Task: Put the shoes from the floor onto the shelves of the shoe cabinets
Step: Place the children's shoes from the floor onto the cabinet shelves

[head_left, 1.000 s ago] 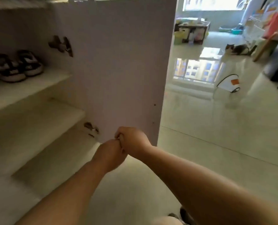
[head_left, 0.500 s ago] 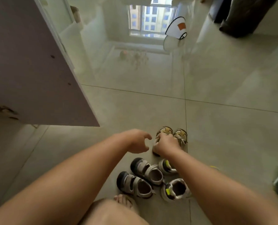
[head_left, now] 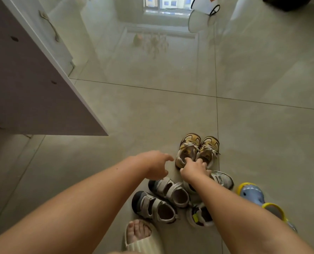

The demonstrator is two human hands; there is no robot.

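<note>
The right hand (head_left: 193, 170) pinches the heel openings of the pair of small yellow-and-brown lace-up shoes (head_left: 198, 150) standing on the glossy beige tiled floor (head_left: 152, 110). At its nine o'clock, the left hand (head_left: 157, 165) hovers with fingers spread, holding nothing. The open mauve cabinet door (head_left: 33, 85) hangs at ten o'clock.
</note>
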